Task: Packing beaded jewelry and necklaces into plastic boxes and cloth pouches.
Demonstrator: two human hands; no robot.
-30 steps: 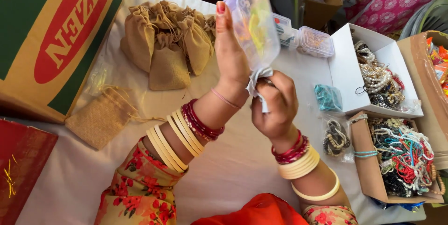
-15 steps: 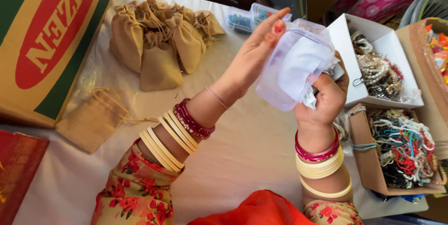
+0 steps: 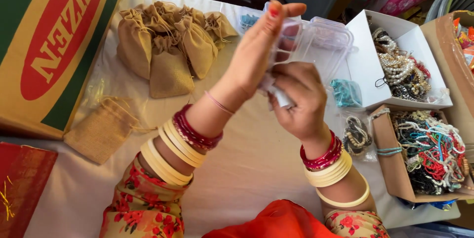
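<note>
the left hand (image 3: 256, 55) holds a clear box (image 3: 323, 40) up above the counter (image 3: 247, 164), fingers pressed flat along its side. the right hand (image 3: 296, 100) pinches a white cloth (image 3: 280, 99) against the box. burlap pouches (image 3: 168, 45) lie behind.

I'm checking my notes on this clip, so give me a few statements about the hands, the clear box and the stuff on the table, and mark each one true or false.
1. Both hands hold a clear box above the table. True.
2. The left hand is resting flat on the table. False: it is raised, fingers against the box.
3. The right hand pinches a bit of white material under the box. True.
4. The burlap pouches lie inside the white box. False: they sit on the white cloth, beside the big carton.
5. The white box holds beaded jewellery. True.
</note>
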